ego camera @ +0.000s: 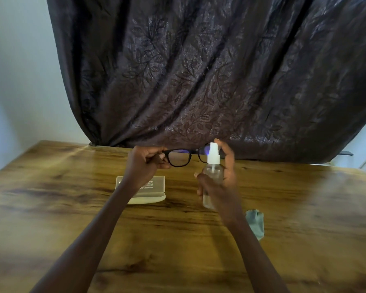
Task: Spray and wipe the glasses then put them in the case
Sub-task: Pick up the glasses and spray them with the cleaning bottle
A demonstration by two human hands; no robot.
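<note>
Glasses [181, 158] hang pinched in the left hand [145, 163]. Right hand [222, 178], at 3 o'clock, grips the spray bottle [212, 172], a finger atop its nozzle.

**Six single items, two hands**

We count one pair of black-framed glasses [179, 157], one clear plastic spray bottle [213, 173], one pale translucent case [156, 182], one grey-green cloth [256, 225], one wooden table [304, 197], one dark patterned curtain [199, 70], and two hands: left hand [145, 163], right hand [222, 182].
</note>
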